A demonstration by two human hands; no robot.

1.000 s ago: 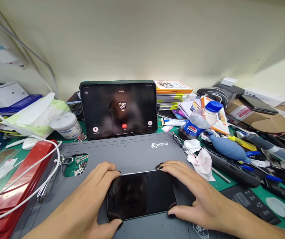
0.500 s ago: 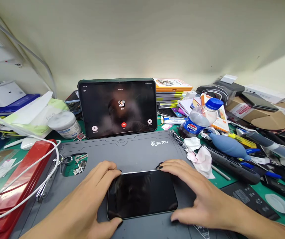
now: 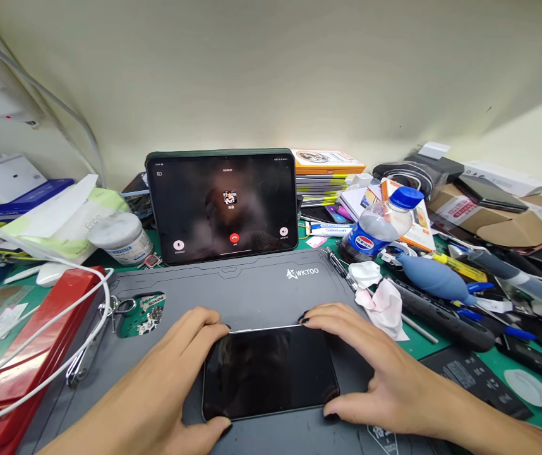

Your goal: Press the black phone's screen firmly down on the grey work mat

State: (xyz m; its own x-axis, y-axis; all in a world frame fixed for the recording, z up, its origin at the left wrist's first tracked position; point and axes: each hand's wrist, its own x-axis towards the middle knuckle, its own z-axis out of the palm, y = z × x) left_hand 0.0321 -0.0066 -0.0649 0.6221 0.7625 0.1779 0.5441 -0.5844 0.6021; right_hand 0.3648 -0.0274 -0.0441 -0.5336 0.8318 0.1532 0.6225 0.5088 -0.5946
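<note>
A dark phone (image 3: 270, 371) lies flat, screen up, on the grey work mat (image 3: 252, 291). My left hand (image 3: 167, 379) grips its left end, fingertips on the far corner and thumb on the near corner. At the phone's right end my right hand (image 3: 375, 373) does the same: a finger at the far corner, the thumb at the near edge. Behind the mat a tablet (image 3: 222, 205) stands upright and shows a call screen.
Right of the mat lie crumpled tissue (image 3: 379, 294), a cola bottle (image 3: 378, 224), a blue air blower (image 3: 434, 278), pens and tools. A white jar (image 3: 120, 237), a red case (image 3: 34, 335) and a white cable (image 3: 38, 328) sit to the left. Boxes and books line the back.
My right thumb slid slightly along the phone's near right corner. The view shifted a little; both hands stay on the phone.
</note>
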